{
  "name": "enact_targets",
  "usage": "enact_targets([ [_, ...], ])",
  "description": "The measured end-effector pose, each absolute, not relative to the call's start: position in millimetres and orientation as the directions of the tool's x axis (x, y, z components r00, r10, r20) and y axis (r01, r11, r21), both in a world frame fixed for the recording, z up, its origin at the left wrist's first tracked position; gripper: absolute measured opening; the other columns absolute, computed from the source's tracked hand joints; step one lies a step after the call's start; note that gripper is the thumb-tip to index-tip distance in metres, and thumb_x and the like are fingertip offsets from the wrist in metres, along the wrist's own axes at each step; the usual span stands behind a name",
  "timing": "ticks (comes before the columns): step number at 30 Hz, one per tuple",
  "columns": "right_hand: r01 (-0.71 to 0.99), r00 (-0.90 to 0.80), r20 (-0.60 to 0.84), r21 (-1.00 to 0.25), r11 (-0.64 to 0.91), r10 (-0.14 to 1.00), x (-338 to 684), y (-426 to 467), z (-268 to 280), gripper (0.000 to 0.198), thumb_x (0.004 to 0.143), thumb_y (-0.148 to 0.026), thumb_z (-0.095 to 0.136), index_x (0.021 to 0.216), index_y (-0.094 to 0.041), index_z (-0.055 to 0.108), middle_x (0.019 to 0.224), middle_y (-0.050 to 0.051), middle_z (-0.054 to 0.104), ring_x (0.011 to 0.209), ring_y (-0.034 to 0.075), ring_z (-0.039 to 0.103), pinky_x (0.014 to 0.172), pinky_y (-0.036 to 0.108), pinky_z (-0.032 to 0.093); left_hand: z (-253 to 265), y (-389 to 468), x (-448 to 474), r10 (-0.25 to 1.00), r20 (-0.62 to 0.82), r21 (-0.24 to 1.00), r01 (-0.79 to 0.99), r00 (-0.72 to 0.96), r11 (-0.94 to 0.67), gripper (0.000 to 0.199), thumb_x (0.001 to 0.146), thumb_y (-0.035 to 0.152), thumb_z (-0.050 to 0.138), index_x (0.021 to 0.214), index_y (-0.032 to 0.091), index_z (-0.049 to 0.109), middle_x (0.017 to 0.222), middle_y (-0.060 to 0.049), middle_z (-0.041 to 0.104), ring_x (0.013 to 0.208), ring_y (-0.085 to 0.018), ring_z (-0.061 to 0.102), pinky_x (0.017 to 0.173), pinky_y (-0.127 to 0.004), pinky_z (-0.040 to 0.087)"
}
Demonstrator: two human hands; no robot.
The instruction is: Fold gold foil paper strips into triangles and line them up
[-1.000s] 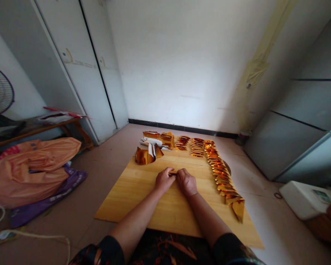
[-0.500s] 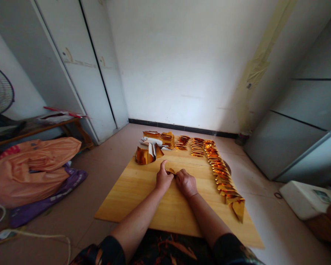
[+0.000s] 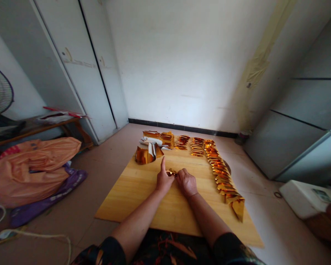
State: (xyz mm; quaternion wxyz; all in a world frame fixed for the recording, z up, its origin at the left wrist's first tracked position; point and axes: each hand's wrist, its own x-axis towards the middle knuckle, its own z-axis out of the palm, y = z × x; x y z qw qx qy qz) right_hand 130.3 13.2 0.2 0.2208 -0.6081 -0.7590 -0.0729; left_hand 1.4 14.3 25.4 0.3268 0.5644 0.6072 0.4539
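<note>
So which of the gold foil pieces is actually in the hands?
The small gold foil piece pinched between the left hand and right hand; the folded pieces lie untouched in rows on the board.

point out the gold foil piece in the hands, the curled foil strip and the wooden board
gold foil piece (image 3: 171,172), head view, its top
curled foil strip (image 3: 143,156), head view, front face
wooden board (image 3: 135,191), head view, bare left part

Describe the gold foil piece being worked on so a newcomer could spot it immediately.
On the wooden board on the floor, find the two hands meeting near its middle. The small gold foil piece sits pinched between the left hand and right hand, apart from the long row of folded pieces at the right.
</note>
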Motion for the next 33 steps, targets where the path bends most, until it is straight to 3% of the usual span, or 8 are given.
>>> enact_targets([
  [8,0.962,-0.143,0.442,-0.15,0.23,0.886,132,15,0,0.023,0.093,-0.023,0.043,0.079,-0.018,0.061,0.079,0.002,0.062,0.055,0.009,0.052,0.05,0.024,0.021,26,19,3,0.981,0.108,0.874,0.486,-0.162,-0.016,0.091,0.068,0.015,0.067,0.147,0.022,0.022,0.062,0.006,0.06,0.06,-0.013,0.058,0.059,-0.02,0.041],
  [17,0.958,-0.128,0.503,-0.16,0.238,0.855,140,11,6,0.024,0.092,-0.022,0.044,0.075,-0.02,0.061,0.077,0.001,0.062,0.058,0.008,0.051,0.053,0.023,0.023,20,20,-2,0.987,0.13,0.903,0.423,-0.09,-0.08,0.092,0.066,0.02,0.067,0.146,0.021,0.022,0.057,0.01,0.056,0.055,-0.011,0.055,0.058,-0.02,0.04],
  [24,0.974,-0.143,0.547,-0.071,0.216,0.825,149,9,8,0.022,0.089,-0.018,0.048,0.073,-0.02,0.063,0.075,0.002,0.06,0.06,0.01,0.049,0.054,0.025,0.023,24,18,-2,0.991,0.109,0.902,0.426,-0.077,-0.066,0.069,0.067,0.022,0.063,0.134,0.022,0.045,0.062,0.007,0.055,0.059,-0.011,0.054,0.058,-0.02,0.04],
  [33,0.961,-0.215,0.57,-0.02,0.275,0.793,144,8,11,0.021,0.088,-0.019,0.05,0.071,-0.021,0.063,0.073,0.002,0.06,0.066,0.013,0.049,0.059,0.026,0.024,13,22,-1,0.977,0.198,0.905,0.398,-0.078,-0.151,0.048,0.07,0.012,0.053,0.117,0.015,0.057,0.071,0.002,0.06,0.063,-0.011,0.054,0.063,-0.021,0.041],
])
